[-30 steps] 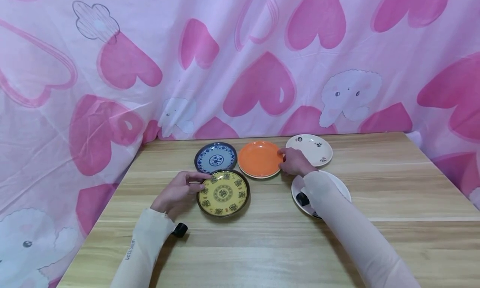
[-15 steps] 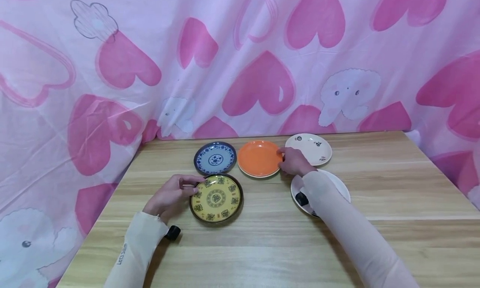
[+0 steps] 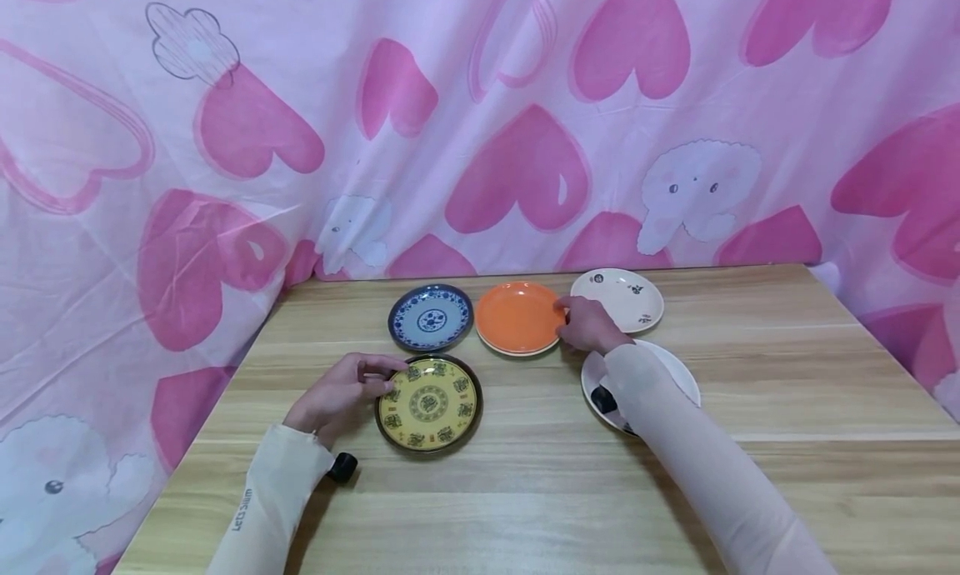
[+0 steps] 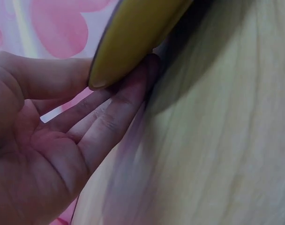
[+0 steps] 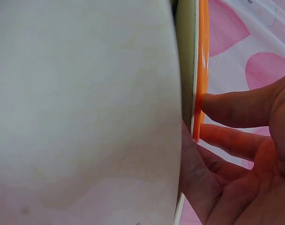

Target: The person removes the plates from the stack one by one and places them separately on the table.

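Note:
In the head view, my left hand (image 3: pixel 348 389) pinches the left rim of a yellow plate (image 3: pixel 429 404) with a dark edge and dark motifs. The left wrist view has the thumb at the yellow plate's rim (image 4: pixel 133 40) and the other fingers underneath, close over the wood. Farther back, my right hand (image 3: pixel 592 323) holds the right rim of an orange plate (image 3: pixel 516 318). Its thumb presses against the orange rim (image 5: pixel 203 70) in the right wrist view, other fingers curling in below. A blue-and-white plate (image 3: pixel 431 318) lies left of the orange one, just behind the yellow plate.
At the back right of the wooden table (image 3: pixel 525 500) lies a white plate with small dark motifs (image 3: pixel 618 298). Another white plate (image 3: pixel 678 375) is partly hidden beneath my right forearm. A pink heart-patterned cloth (image 3: pixel 517 167) hangs behind the table.
My left hand has drawn the yellow plate toward me and slightly left, off its overlap with the blue-and-white plate. The right hand and orange plate have stayed in place.

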`<move>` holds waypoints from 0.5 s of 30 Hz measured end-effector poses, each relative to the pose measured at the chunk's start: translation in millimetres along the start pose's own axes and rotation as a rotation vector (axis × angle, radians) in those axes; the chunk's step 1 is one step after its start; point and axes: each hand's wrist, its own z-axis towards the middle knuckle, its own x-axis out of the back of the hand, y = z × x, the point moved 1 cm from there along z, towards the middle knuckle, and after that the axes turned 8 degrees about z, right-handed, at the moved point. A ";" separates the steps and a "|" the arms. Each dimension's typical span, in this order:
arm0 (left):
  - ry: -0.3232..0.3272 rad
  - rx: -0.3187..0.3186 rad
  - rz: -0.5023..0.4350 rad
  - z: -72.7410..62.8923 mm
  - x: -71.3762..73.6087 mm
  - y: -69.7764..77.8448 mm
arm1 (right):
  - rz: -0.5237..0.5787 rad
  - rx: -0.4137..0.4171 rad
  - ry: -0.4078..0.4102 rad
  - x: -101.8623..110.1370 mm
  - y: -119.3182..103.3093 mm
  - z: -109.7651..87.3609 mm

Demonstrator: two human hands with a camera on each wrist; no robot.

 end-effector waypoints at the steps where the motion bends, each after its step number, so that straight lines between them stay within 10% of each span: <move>1: -0.003 0.000 0.013 -0.2 0.6 0.1 | -0.003 0.000 0.001 -0.1 0.0 -0.2; 15: 0.021 0.022 0.150 -2.6 9.9 4.9 | 0.010 0.005 0.008 -0.8 0.5 -0.1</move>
